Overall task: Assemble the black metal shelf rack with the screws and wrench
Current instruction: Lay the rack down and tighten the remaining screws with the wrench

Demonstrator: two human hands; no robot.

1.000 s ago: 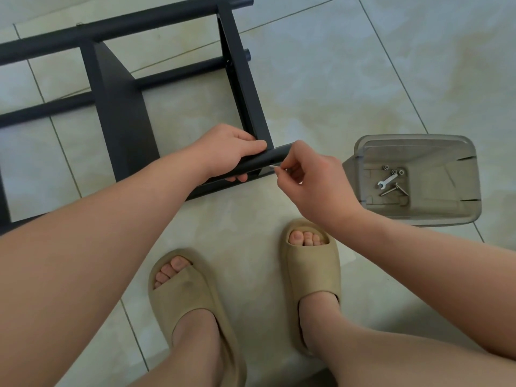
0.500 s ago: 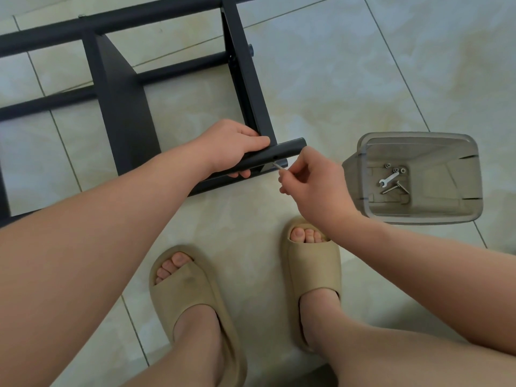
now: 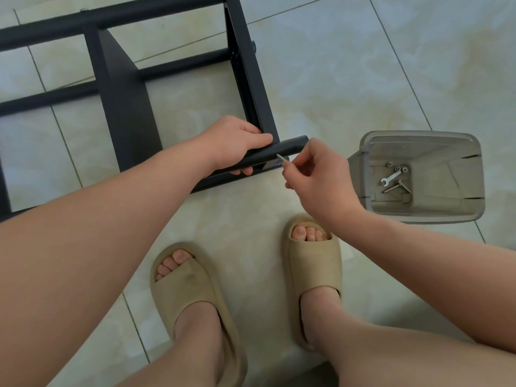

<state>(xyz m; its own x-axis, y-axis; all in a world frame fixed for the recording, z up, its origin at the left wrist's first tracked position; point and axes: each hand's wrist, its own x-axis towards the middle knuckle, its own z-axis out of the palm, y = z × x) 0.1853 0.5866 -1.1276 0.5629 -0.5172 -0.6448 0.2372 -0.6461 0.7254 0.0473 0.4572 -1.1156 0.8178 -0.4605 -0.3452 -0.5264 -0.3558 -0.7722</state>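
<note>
The black metal shelf rack (image 3: pixel 125 107) lies on its side on the tiled floor, its bars running off the left edge. My left hand (image 3: pixel 237 143) grips the rack's near black tube (image 3: pixel 290 145) from above, fingers curled round it. My right hand (image 3: pixel 315 174) pinches a silver screw (image 3: pixel 281 158) whose tip touches the side of that tube near its free end. A small silver wrench (image 3: pixel 389 178) lies in a clear plastic box (image 3: pixel 418 141) at the right, with a few more screws (image 3: pixel 396 187) and nuts (image 3: pixel 404 169) beside it.
My two feet in beige slides (image 3: pixel 192 297) stand on the floor just below the hands. Pale tiles (image 3: pixel 363 65) stretch to the right of the rack and above the box.
My right hand has drawn back slightly to the right, so the tube's free end and the screw now show. The left hand keeps its grip on the tube.
</note>
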